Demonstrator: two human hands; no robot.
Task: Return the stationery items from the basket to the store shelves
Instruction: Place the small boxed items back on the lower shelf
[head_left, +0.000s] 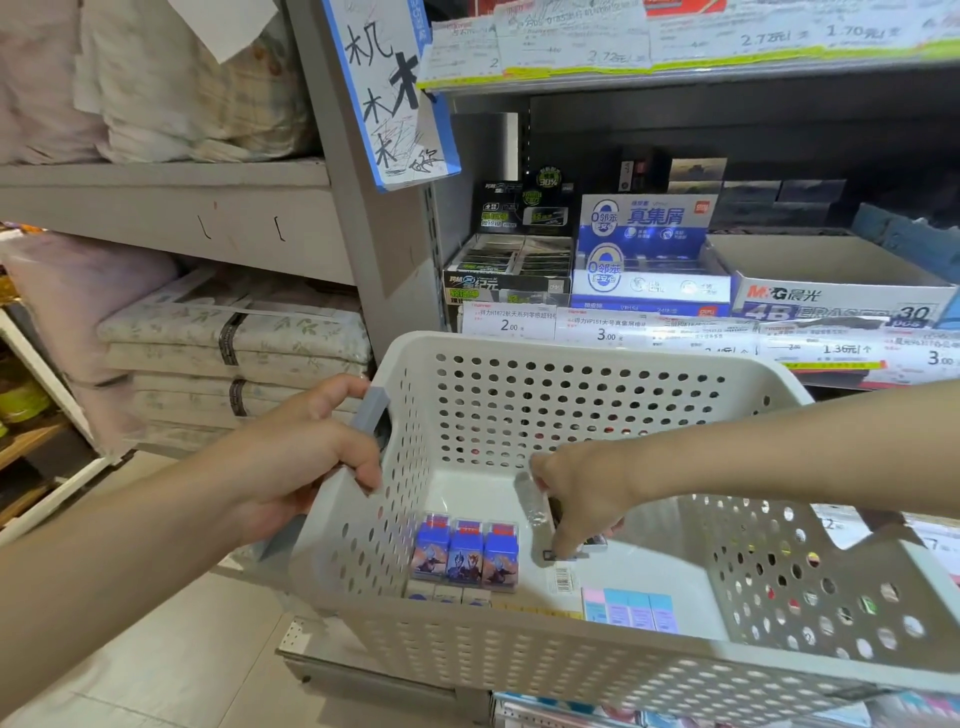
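Store shelves (691, 78) fill the upper right, price tags along their front edges; on the middle shelf stand open display boxes: a black one (506, 265), a blue-and-white one (647, 249), and a white eraser carton (831, 280) that looks nearly empty. To the left, folded bedding (234, 332) stacked on a grey rack. In front of the shelves, a perforated white basket (519, 670), held up tilted toward the camera. Left hand (306, 447) curls round the grey handle (371, 410) on the basket's left wall, carrying it. Right hand (582, 499) reaches down inside, fingers pinched on a small dark item (595, 540) at the basket floor; a clear-wrapped piece just beside the knuckles may be part of the same pick, cannot tell. That grip is closed on the item, though the hand hides most of it. Remaining stock on the basket floor: three blue character-print packs (465, 556) standing side by side, long axes upright, to the left of the right hand and a little nearer the camera; a row of pastel pink and blue pieces (631, 610) at the near wall, below the hand; a loose barcode label (562, 579) between. Judgement: the right hand is the only free one and nearest everything; the black display box lies up and away, beyond the basket's far wall, so the lift goes straight up, then forward.
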